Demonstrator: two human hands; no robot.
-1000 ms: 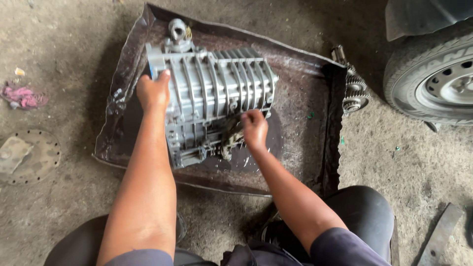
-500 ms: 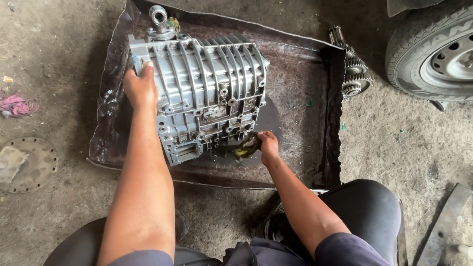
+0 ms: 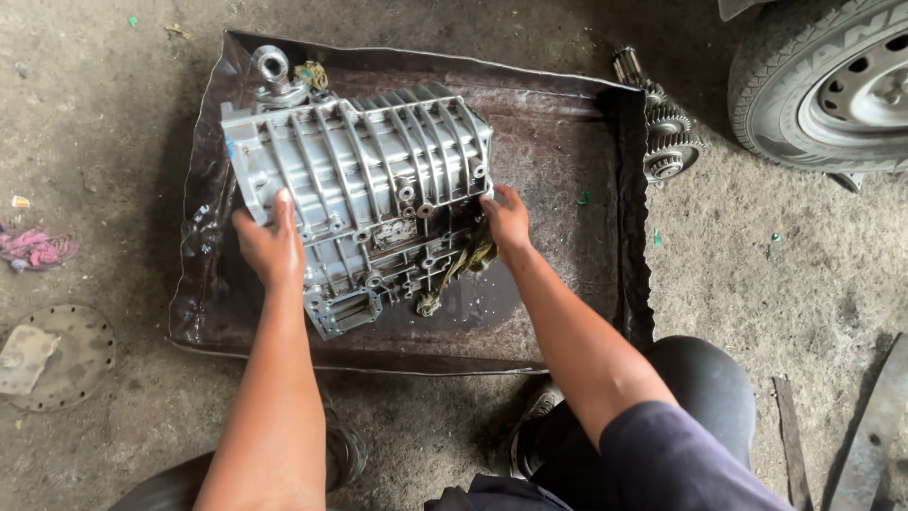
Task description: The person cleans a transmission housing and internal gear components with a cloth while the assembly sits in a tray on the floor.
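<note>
Hands (image 3: 388, 237) between gear shaft (image 3: 662, 123), rag (image 3: 38, 248)

Both bare arms reach forward and down from the bottom of the view, nearly straight. The left hand (image 3: 270, 248) lies palm down with fingers together and the thumb spread. The right hand (image 3: 506, 220) is well apart from it, wrist bent inward, fingers curled and gripping, knuckles up.
</note>
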